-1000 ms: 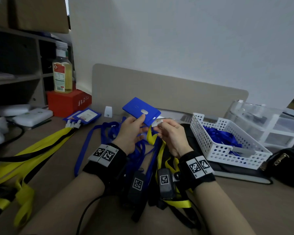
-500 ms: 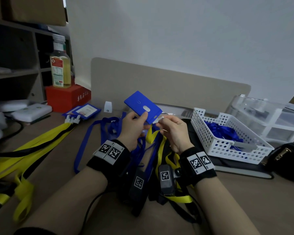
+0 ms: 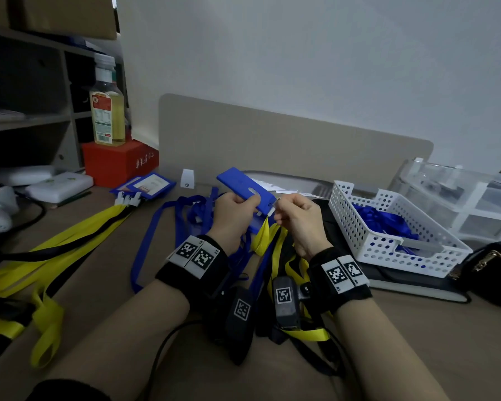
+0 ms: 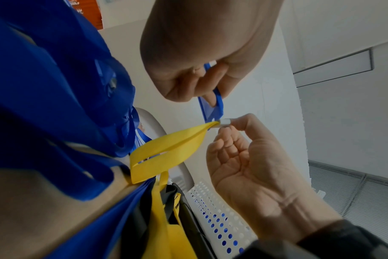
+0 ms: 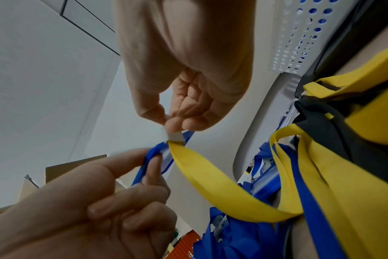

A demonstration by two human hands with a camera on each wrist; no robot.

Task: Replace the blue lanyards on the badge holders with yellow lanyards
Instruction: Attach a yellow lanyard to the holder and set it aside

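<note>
My left hand [image 3: 248, 202] grips a blue badge holder [image 3: 245, 189] by its long edges and holds it above the desk. My right hand [image 3: 278, 209] pinches the white clip [image 3: 271, 210] of a yellow lanyard [image 3: 262, 237] between thumb and forefinger, right against the holder's end. In the right wrist view the white clip [image 5: 174, 136] touches the blue holder [image 5: 157, 157], and the yellow lanyard [image 5: 210, 184] hangs below. The left wrist view shows the same white clip [image 4: 225, 121] meeting the blue holder [image 4: 213, 106]. Loose blue lanyards [image 3: 185, 224] lie under my hands.
A white perforated basket [image 3: 344, 204] with blue lanyards stands at the right, with a clear drawer box [image 3: 460, 198] behind it and a black bag [image 3: 498, 264] beside it. Yellow lanyards [image 3: 55, 247] spread across the left. Further badge holders [image 3: 148, 183], a red box [image 3: 119, 163] and a bottle [image 3: 107, 117] stand at the back left.
My left hand has tipped the blue holder flatter and lower. My right hand keeps pinching the white clip and now holds it against the holder's end.
</note>
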